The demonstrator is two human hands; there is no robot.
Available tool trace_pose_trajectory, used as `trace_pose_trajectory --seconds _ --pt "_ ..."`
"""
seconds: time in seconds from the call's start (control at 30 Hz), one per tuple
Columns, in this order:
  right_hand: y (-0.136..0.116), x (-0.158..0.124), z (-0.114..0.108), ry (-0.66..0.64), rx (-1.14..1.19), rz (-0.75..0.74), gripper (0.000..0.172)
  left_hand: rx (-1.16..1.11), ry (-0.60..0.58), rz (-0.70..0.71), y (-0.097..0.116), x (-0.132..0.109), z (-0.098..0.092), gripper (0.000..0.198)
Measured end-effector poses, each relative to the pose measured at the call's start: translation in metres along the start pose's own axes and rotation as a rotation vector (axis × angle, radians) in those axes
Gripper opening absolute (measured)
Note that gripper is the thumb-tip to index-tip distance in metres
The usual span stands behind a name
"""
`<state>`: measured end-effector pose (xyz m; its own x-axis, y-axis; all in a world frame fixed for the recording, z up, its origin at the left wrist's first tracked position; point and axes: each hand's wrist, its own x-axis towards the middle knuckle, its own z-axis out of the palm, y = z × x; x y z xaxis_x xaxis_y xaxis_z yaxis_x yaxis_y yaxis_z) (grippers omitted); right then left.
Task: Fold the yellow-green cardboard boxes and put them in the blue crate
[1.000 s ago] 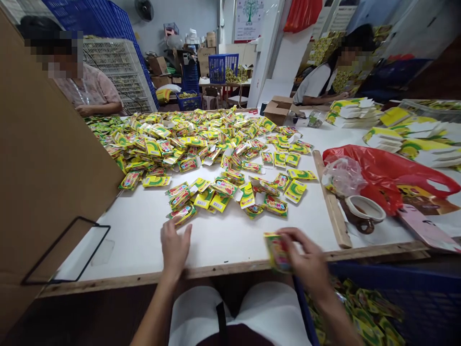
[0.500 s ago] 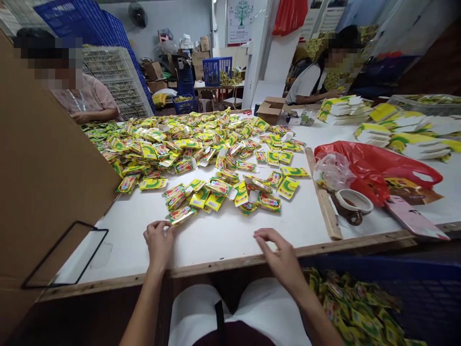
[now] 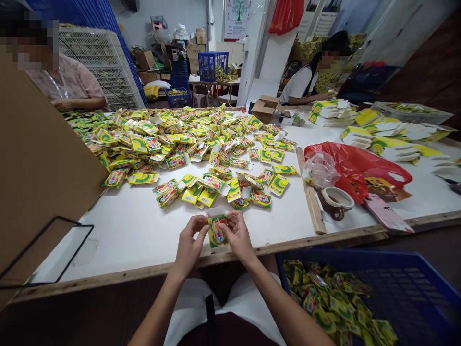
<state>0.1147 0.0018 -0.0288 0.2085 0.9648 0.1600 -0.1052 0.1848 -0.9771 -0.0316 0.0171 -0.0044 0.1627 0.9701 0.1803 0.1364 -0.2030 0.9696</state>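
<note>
A small yellow-and-green crayon box (image 3: 218,232) is held upright between both hands near the table's front edge, its white end flap standing open at the top. My left hand (image 3: 192,240) pinches its left side with thumb and fingers. My right hand (image 3: 239,236) grips the right side, the thumb lying across the front. Just beyond them, several similar boxes (image 3: 208,197) lie loose on the white tabletop (image 3: 144,235). Behind those spreads a large heap of the same boxes (image 3: 162,139), some with white flaps sticking out.
A wooden strip (image 3: 312,202) lies to the right, beside a brown cup (image 3: 336,202), a red plastic bag (image 3: 360,163) and a pink phone (image 3: 389,214). Below the edge stands a blue crate (image 3: 410,283) of packs. Cardboard (image 3: 54,144) rises at left. Two people sit across.
My hands were apart, the left at a box on the near edge of the pile. Now they have come together, holding a crayon box between them. The view has shifted slightly.
</note>
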Motion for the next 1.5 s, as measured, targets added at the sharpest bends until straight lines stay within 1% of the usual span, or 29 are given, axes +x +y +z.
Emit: trace_pose_trajectory --seconds 0.1,0.2,0.3,0.43,0.53,0.63,0.7,0.77,0.83,0.93,0.97,1.03,1.13,1.2,1.33,1.43,1.5 --pt "-0.002 -0.006 -0.002 -0.012 -0.025 0.001 0.03 -0.055 -0.021 -0.037 -0.004 -0.006 0.003 0.027" --pt "-0.005 -0.01 -0.007 -0.082 -0.09 0.019 0.029 -0.02 -0.055 -0.035 -0.005 -0.01 0.003 0.035" --pt "-0.01 -0.009 -0.015 -0.153 -0.162 0.016 0.031 0.025 -0.102 -0.026 -0.005 -0.01 0.003 0.034" --pt "-0.016 -0.003 -0.026 -0.246 -0.234 0.002 0.033 0.014 -0.145 -0.035 -0.006 -0.004 0.007 0.039" --pt "-0.02 0.004 -0.033 -0.278 -0.256 0.01 0.029 0.002 -0.187 -0.072 -0.007 0.0 0.01 0.035" --pt "-0.023 0.011 -0.036 -0.277 -0.299 -0.001 0.021 -0.008 -0.193 -0.071 -0.007 0.003 0.013 0.026" --pt "-0.024 0.014 -0.035 -0.267 -0.346 -0.032 0.014 0.0 -0.155 -0.029 -0.006 0.004 0.015 0.022" --pt "-0.024 0.016 -0.033 -0.255 -0.388 -0.069 0.014 -0.001 -0.122 0.015 -0.006 0.003 0.018 0.018" --pt "-0.022 0.017 -0.031 -0.241 -0.4 -0.098 0.016 -0.057 -0.088 0.02 -0.006 0.002 0.022 0.015" --pt "-0.017 0.014 -0.027 -0.173 -0.326 -0.103 0.01 -0.198 -0.034 -0.021 -0.007 0.0 0.028 0.019" --pt "-0.017 0.012 -0.027 -0.148 -0.288 -0.096 0.011 -0.221 -0.02 -0.028 -0.007 -0.001 0.03 0.022" --pt "-0.017 0.008 -0.026 -0.132 -0.254 -0.094 0.015 -0.19 -0.024 -0.017 -0.005 -0.003 0.031 0.023" --pt "-0.023 0.001 -0.025 -0.168 -0.309 -0.125 0.012 -0.048 -0.039 0.05 -0.001 -0.007 0.03 0.016" --pt "-0.027 -0.002 -0.025 -0.164 -0.335 -0.142 0.012 0.004 -0.026 0.076 0.002 -0.01 0.03 0.015" --pt "-0.031 -0.001 -0.021 -0.105 -0.383 -0.135 0.013 0.008 0.012 0.018 0.008 -0.01 0.031 0.015" --pt "-0.033 0.006 -0.019 -0.078 -0.42 -0.115 0.013 0.02 0.007 -0.043 0.011 -0.002 0.031 0.017" --pt "-0.034 0.01 -0.019 -0.08 -0.431 -0.106 0.014 0.03 -0.005 -0.059 0.011 0.003 0.03 0.017"
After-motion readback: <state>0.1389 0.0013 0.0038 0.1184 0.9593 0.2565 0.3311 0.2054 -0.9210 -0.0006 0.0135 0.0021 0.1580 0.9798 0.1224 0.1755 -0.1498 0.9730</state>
